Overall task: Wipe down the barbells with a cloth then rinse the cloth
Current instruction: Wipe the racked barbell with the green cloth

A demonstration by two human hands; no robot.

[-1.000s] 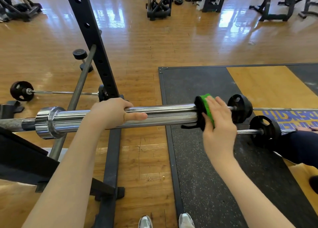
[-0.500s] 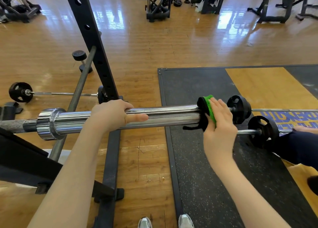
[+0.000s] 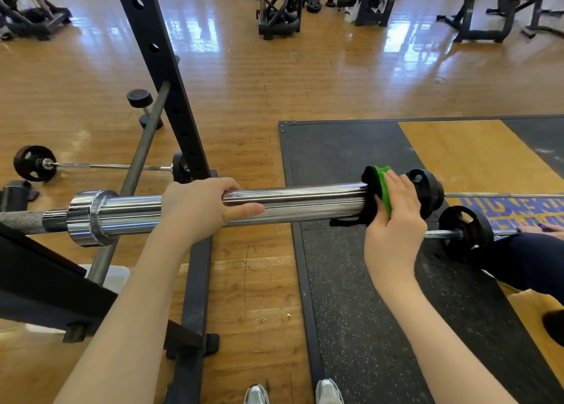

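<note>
Left hand [image 3: 198, 208] fingers curl over polished chrome sleeve [image 3: 305, 203]; right hand [image 3: 393, 220] fingers together, seemingly pressing fuzzy green-black cloth [image 3: 378, 190].

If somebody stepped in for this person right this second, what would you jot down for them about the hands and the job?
Left hand: grips the chrome barbell sleeve to steady it.
Right hand: flat, pressing the green and black cloth against the sleeve's end face.
The bar rests on the rack, sleeve pointing right.
Done: cannot tell how much of the sleeve is wiped.
Left: finish the end, wipe the other barbells on the floor, one at left and one at right, then rinse the cloth.
</note>
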